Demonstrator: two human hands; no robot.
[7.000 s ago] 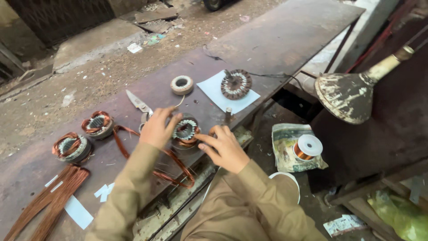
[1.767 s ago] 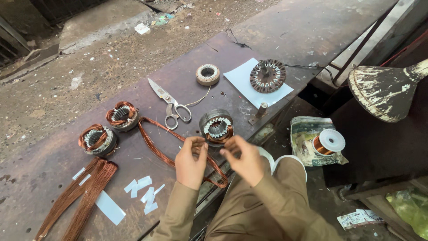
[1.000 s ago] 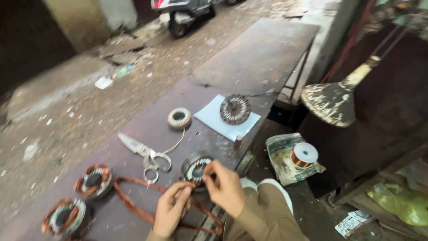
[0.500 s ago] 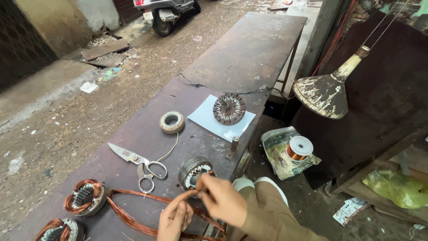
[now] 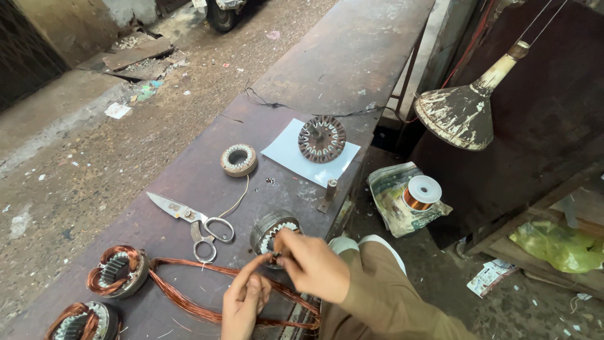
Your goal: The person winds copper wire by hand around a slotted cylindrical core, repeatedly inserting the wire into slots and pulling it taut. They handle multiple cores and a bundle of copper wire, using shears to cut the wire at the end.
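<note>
Both hands on stator

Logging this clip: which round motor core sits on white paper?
The bare toothed core, farthest up the bench. The others rest on bare metal, and two carry copper wire.

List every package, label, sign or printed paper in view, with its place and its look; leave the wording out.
Printed wrapper: on the ground right of the bench, crumpled, greenish-grey, under a spool of copper wire.
Printed leaflet: on the ground further right, small, white with dark print.
Green plastic bag: far right, crumpled.
</note>
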